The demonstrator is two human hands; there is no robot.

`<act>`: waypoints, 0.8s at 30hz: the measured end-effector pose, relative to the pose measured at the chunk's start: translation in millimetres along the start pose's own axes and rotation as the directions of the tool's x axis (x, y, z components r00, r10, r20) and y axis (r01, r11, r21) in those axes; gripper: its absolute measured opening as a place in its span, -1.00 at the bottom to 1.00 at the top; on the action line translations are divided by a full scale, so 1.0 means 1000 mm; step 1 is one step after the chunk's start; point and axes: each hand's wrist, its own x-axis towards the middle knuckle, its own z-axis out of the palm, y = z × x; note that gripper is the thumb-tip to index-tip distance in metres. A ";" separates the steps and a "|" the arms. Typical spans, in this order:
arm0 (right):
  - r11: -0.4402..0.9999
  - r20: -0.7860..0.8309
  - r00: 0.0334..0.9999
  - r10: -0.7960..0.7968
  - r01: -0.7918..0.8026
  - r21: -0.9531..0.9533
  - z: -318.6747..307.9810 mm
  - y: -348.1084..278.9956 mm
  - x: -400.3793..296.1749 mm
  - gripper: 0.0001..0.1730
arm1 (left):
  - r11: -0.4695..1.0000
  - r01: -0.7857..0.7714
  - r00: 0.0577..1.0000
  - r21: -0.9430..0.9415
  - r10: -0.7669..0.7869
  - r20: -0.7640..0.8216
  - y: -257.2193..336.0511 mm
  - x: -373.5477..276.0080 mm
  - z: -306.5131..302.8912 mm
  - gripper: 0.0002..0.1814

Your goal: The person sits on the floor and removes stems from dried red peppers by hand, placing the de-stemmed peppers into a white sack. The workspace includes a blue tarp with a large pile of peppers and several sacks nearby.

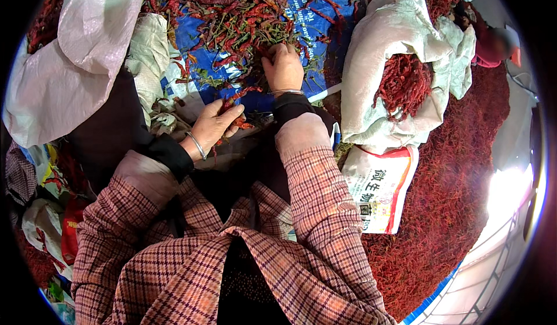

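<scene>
My left hand [214, 124], with a metal bangle at the wrist, is closed around a few dried red chili peppers [235, 96]. Their ends stick out past the thumb and below the fingers. My right hand [285, 69] reaches into the near edge of a loose pile of dried chilies [243, 14], some with green-brown stems. Its fingers curl down and the tips are hidden, so whether they pinch a chili cannot be made out. Under the pile lies a blue printed plastic sheet [265, 101] that bears white writing.
A white woven sack [363, 68] stands at the right, its mouth showing dried chilies [404, 86]. Below it lies a printed white-and-red bag [378, 190]. Farther right spreads a large chili heap [444, 203]. Another woven sack [82, 59] rises at the left. A person [489, 46] is at the upper right.
</scene>
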 end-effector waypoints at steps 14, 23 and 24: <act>0.565 0.286 0.942 0.175 -0.334 0.754 -0.024 -0.067 -0.119 -0.90 | 0.931 -0.338 0.935 0.138 0.350 -0.065 -0.020 0.010 -0.009 -0.75; 0.979 -0.010 0.982 0.189 -0.188 0.075 0.003 0.001 -0.023 -0.78 | 0.998 -0.067 0.992 -0.004 0.066 -0.107 -0.004 -0.003 0.000 -0.82; 0.986 0.016 0.986 0.167 -0.167 -0.012 0.005 0.001 -0.018 -0.74 | 0.999 -0.040 0.992 0.002 0.040 -0.119 -0.003 -0.003 0.002 -0.83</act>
